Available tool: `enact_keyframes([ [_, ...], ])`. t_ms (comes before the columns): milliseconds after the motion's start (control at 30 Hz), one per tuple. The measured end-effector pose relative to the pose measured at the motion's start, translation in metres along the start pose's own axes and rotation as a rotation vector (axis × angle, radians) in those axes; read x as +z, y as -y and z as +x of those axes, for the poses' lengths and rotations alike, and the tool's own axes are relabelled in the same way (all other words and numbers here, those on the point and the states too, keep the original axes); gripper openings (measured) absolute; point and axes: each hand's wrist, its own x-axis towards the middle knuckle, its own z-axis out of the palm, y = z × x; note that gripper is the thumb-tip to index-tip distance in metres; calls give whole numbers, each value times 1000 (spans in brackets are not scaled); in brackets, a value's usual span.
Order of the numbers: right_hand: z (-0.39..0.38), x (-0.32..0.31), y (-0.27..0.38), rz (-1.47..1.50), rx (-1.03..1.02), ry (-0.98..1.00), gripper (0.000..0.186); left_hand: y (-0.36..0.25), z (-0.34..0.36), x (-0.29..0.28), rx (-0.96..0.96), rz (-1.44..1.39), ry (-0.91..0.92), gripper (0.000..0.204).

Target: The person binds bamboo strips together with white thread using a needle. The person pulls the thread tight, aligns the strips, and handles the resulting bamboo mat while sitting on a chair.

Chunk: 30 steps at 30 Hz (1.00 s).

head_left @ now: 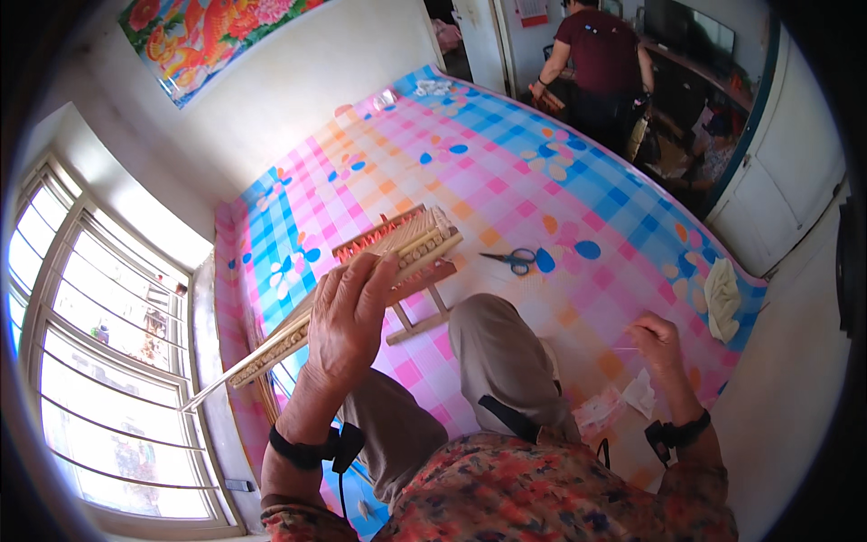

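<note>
My left hand (348, 316) grips a long, pale wooden frame (424, 244) with a row of small carved or beaded pieces along it, held slanting across my lap. Beneath its far end is a wooden stand (411, 330) with a red-laced rack (366, 239). My right hand (655, 343) is raised to the right of my knee, fingers pinched on what looks like a fine pale thread (623, 349). Dark-handled scissors (519, 262) lie on the checked sheet beyond the frame.
I sit on a wide surface with a checked, flowered cover (379, 154). A barred window (117, 361) is at left. A cloth (722, 303) and white scraps (639, 396) lie at right. A person in a maroon top (596, 63) stands by a shelf at the back.
</note>
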Motion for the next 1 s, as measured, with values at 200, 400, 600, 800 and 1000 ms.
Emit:
enact_keyframes([
  [200,-12,-96,-87,-175,131,-303,9,30,33,0,-11,9,-59,45],
  [400,-18,-176,-149,-178,95,-453,16,47,38,-6,-64,-25,-58,45],
  [600,-19,-234,-174,-359,-85,-610,16,54,46,-6,-146,-58,-43,46],
  [800,-27,-292,-203,-355,-141,-521,12,49,43,-3,-110,-52,-41,45],
  [1000,-24,-306,-160,-389,-59,-624,16,51,43,-5,-130,-83,-15,44],
])
